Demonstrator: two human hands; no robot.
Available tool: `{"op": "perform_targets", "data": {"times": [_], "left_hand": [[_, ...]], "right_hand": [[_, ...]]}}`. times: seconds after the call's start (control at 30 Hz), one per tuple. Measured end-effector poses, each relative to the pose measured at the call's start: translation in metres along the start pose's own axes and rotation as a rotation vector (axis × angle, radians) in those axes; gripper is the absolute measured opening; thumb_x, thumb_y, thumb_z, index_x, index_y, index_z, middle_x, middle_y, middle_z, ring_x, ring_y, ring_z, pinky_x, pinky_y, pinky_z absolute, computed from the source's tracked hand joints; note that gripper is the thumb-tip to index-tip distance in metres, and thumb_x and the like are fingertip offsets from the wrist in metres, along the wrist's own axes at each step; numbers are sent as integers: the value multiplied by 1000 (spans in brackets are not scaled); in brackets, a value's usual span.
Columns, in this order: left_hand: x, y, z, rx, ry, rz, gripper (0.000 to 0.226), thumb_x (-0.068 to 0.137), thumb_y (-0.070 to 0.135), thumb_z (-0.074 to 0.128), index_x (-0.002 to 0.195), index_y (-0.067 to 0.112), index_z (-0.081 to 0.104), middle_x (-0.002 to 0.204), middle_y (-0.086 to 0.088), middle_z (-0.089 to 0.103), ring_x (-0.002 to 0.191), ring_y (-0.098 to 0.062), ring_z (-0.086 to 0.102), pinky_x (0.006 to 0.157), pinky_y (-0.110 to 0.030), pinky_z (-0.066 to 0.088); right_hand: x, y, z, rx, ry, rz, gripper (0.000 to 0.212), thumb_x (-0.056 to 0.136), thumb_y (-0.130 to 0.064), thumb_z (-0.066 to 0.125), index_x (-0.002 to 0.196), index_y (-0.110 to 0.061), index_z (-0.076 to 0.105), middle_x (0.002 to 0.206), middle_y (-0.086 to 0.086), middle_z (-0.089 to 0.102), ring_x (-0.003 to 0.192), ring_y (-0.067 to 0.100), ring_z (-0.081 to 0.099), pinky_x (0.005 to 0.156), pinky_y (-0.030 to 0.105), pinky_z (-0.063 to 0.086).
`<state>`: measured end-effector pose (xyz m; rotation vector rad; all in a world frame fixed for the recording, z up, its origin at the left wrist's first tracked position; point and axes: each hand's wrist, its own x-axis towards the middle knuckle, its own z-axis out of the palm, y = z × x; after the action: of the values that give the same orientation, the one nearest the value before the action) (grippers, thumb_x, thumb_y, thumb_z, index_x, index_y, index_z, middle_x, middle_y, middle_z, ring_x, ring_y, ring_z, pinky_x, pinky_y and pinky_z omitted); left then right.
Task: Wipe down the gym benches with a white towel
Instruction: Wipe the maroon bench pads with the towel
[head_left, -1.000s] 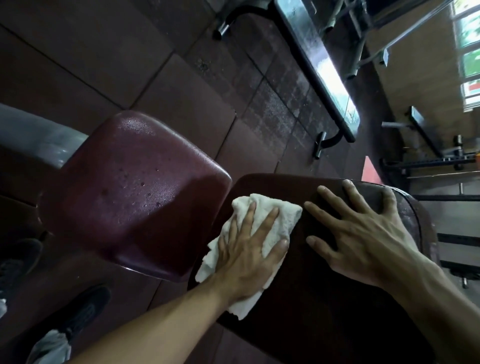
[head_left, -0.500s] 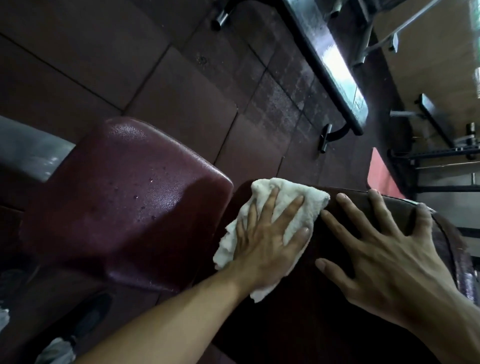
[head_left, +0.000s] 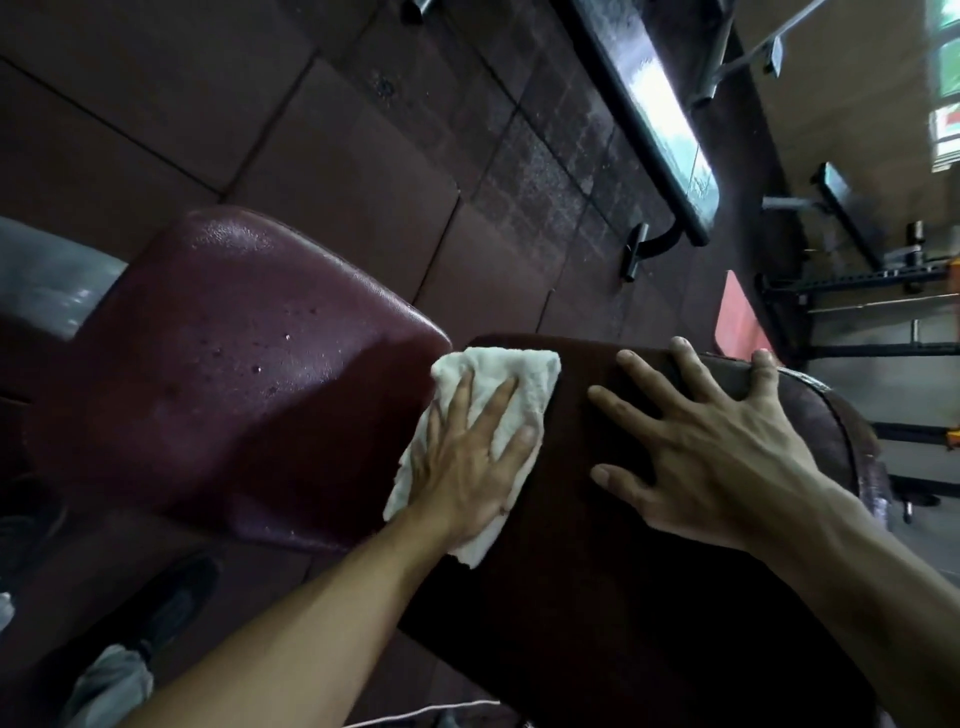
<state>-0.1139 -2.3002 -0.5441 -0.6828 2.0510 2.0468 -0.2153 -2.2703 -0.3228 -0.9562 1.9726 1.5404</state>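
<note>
Here the crumpled white towel (head_left: 498, 410) lies under the flat left hand (head_left: 470, 467); the right hand (head_left: 711, 447) rests splayed on the bench pad (head_left: 597, 597).

We see the left hand (head_left: 470, 470) pressed flat, fingers straight, on the white towel (head_left: 511, 387) at the near end of a dark maroon bench pad (head_left: 597, 597). The right hand (head_left: 711, 452) lies spread on the same pad just beside the towel. A second maroon pad (head_left: 223, 364), beaded with droplets, sits to the left.
</note>
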Motion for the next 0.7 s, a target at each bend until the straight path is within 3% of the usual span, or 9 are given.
{"op": "perform_targets", "data": {"times": [0.17, 0.3, 0.4, 0.53, 0.63, 0.7], "left_hand": [[58, -7, -12, 8, -12, -40, 67, 84, 81, 25, 147, 61, 9, 164, 11, 2, 147, -36, 19, 116, -59, 23], [40, -12, -4, 17, 31, -37, 66, 85, 80, 24, 147, 62, 11, 164, 7, 7, 143, -36, 27, 113, -60, 28], [-3, -18, -4, -41, 46, -35, 66, 84, 79, 22, 147, 64, 8, 165, 9, 5, 144, -31, 24, 113, -59, 29], [-63, -37, 4, -1, 26, -23, 59, 94, 68, 31, 145, 67, 0, 165, 9, 1, 146, -25, 19, 115, -55, 30], [-37, -39, -4, 80, 2, 48, 61, 101, 47, 48, 141, 67, 6, 165, 4, 2, 146, -30, 19, 112, -58, 32], [-18, -39, -13, -44, -24, -10, 55, 98, 59, 43, 141, 69, 9, 165, 5, 3, 147, -30, 21, 113, -58, 30]], "right_hand": [[2, -4, -2, -15, -39, 26, 88, 78, -81, -6, 158, -45, -7, 171, -9, -13, 157, 30, -13, 111, 78, 2], [-1, -7, -2, -14, -44, 25, 88, 78, -81, -7, 158, -45, -7, 170, -9, -13, 157, 31, -13, 111, 79, 3], [-1, -8, -4, -27, -44, 17, 79, 88, -81, -2, 158, -45, -6, 170, -8, -13, 157, 32, -13, 110, 80, 3], [-1, -7, -6, -29, -63, 10, 79, 88, -81, 4, 158, -46, -6, 170, -8, -15, 156, 33, -14, 110, 80, 4], [0, -6, -5, -49, -53, 26, 81, 84, -81, -8, 158, -47, -8, 170, -9, -15, 157, 31, -12, 111, 80, 6], [2, -8, -3, -59, -45, 52, 82, 83, -83, -8, 157, -48, -9, 170, -11, -14, 157, 31, -10, 112, 79, 8]]}}
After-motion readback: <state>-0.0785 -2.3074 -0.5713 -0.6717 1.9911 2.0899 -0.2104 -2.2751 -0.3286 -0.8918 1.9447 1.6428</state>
